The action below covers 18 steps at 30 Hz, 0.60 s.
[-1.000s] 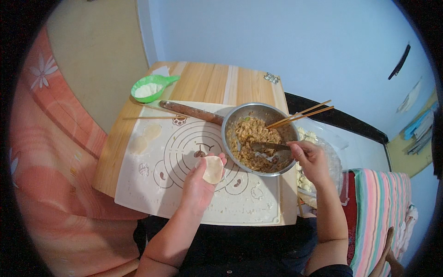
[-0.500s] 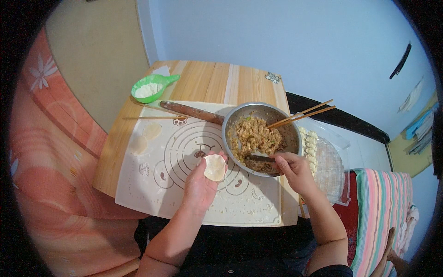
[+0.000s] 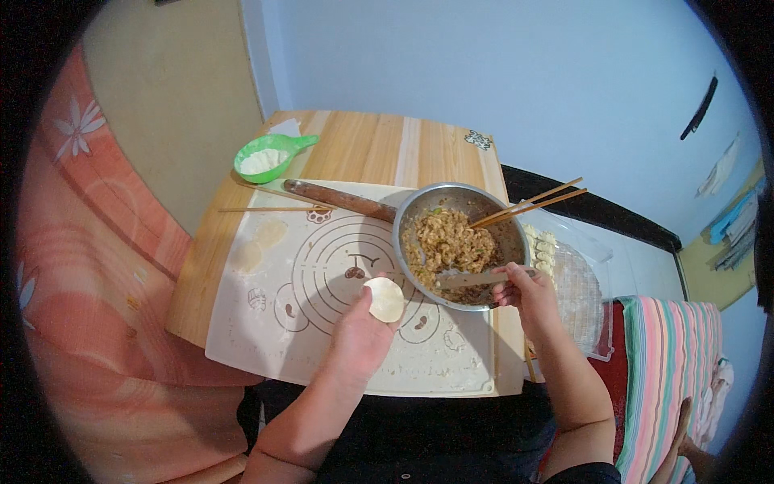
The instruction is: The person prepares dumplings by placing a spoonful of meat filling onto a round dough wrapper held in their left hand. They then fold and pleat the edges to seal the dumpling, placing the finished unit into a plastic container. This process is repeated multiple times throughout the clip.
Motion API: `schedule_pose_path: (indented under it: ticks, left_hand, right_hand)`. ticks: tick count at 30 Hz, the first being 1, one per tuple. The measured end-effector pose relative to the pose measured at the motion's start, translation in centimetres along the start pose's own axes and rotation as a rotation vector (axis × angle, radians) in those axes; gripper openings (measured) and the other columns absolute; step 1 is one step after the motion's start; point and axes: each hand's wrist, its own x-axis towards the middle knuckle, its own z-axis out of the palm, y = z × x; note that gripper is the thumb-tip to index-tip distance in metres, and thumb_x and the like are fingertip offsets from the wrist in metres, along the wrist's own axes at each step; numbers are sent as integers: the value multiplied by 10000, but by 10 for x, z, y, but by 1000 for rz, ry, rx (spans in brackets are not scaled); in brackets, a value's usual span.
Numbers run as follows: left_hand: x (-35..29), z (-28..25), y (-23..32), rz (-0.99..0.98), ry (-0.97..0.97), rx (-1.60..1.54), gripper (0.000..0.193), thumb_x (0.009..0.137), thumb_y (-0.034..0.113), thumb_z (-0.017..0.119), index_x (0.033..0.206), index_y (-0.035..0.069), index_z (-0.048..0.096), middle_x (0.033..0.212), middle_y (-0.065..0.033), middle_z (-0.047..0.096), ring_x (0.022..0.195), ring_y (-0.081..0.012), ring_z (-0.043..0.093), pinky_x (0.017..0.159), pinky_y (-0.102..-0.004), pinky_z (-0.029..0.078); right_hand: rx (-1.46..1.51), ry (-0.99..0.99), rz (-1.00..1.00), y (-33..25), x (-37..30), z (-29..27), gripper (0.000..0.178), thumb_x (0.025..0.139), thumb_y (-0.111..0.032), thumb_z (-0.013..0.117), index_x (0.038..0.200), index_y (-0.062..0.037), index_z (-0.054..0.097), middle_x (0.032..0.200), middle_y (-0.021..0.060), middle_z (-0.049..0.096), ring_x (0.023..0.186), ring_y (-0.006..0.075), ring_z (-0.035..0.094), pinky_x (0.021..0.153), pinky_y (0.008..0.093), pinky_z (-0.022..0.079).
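As the head view looks down on the wooden table, both bare hands are seen at work over its near side. Left hand: palm up, fingers gathered beneath a pale dough round, thumb along its left edge; the round lies flat and open, bare on its upper face, above the printed mat and just left of the steel bowl. Right hand: narrow grip, thumb and fingers pinched on the end of a flat spreader at the bowl's near right rim. Blade points left across the bowl, low over the minced filling; how firmly it presses there, cannot tell. Chopsticks lean out over the right rim, tips in the filling. Rolling pin lies aslant on the far part of the mat, right end reaching the bowl's left side; contact uncertain. Two more dough rounds rest on the mat's left, edges close together. Near the table's far left corner, a green scoop holds white flour. Right of the bowl, shaped dumplings sit in a row on a tray, partly hidden by bowl and hand.
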Motion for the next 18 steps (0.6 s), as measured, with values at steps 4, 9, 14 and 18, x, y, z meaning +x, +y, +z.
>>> schedule_pose_path:
  ticks: [4, 9, 14, 18]
  left_hand:
    - [3, 2, -9, -94, -23, -14, 400, 996, 279, 316, 1267, -3, 401, 1305, -129, 461, 1233, -257, 421, 1060, -411, 319]
    - [4, 11, -9, -72, -136, -6, 427, 997, 303, 306, 1272, -11, 392, 1314, -136, 450, 1244, -259, 412, 1077, -401, 297]
    - [8, 6, -8, -66, -156, -31, 441, 1000, 317, 286, 1274, -13, 389, 1303, -134, 461, 1242, -262, 412, 1082, -397, 291]
    - [7, 3, -6, -3, -80, -47, 402, 997, 284, 319, 1261, -8, 400, 1286, -126, 472, 1218, -239, 434, 1069, -367, 308]
  right_hand:
    - [68, -5, 4, -1, 2, 3, 300, 946, -242, 499, 984, 41, 592, 739, 91, 622, 633, 145, 587, 595, 254, 488]
    - [117, 37, -6, -2, 3, 2, 283, 947, -223, 490, 1008, 43, 562, 743, 93, 622, 620, 138, 579, 593, 249, 485]
    - [213, 45, 54, -6, 1, -1, 277, 961, -216, 458, 1015, 28, 577, 714, 44, 598, 605, 98, 560, 564, 195, 468]
    - [305, 59, 59, -4, 3, -9, 277, 953, -213, 471, 1023, 39, 563, 733, 53, 591, 627, 110, 555, 579, 201, 462]
